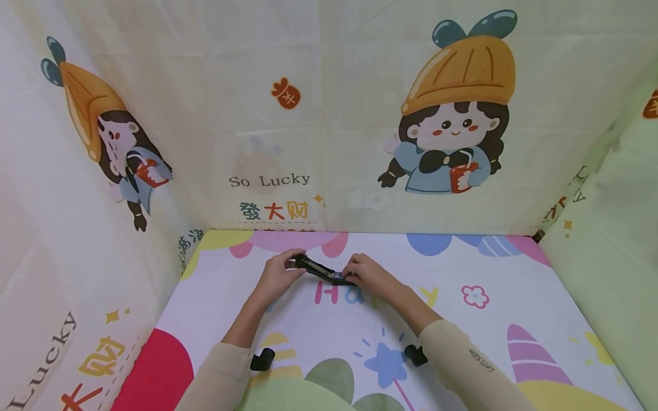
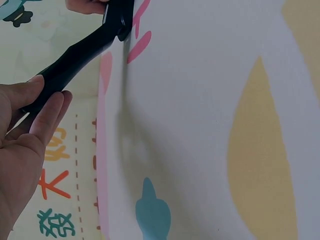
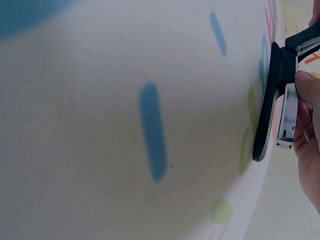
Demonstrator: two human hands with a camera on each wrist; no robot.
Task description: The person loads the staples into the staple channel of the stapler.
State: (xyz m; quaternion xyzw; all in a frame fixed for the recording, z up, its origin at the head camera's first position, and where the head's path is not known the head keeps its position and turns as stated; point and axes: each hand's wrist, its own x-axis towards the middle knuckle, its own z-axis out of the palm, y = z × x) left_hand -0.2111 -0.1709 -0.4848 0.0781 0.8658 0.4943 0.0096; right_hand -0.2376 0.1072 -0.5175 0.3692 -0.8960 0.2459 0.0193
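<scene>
Head view, matching what I see from here, has a black stapler (image 1: 320, 270) spread wide at its hinge, with the white table (image 1: 462, 337) beneath it and printed lettering (image 1: 326, 294) just on its near side. At the stapler's left end, the left hand (image 1: 280, 277) pinches the upper arm between thumb and fingers, presumably to hold it swung back. On the stapler's right half, the right hand (image 1: 375, 277) has thumb and fingers closed on the metal tray (image 3: 289, 112), probably to steady it. Whether the stapler's base touches the table, I can't tell.
</scene>
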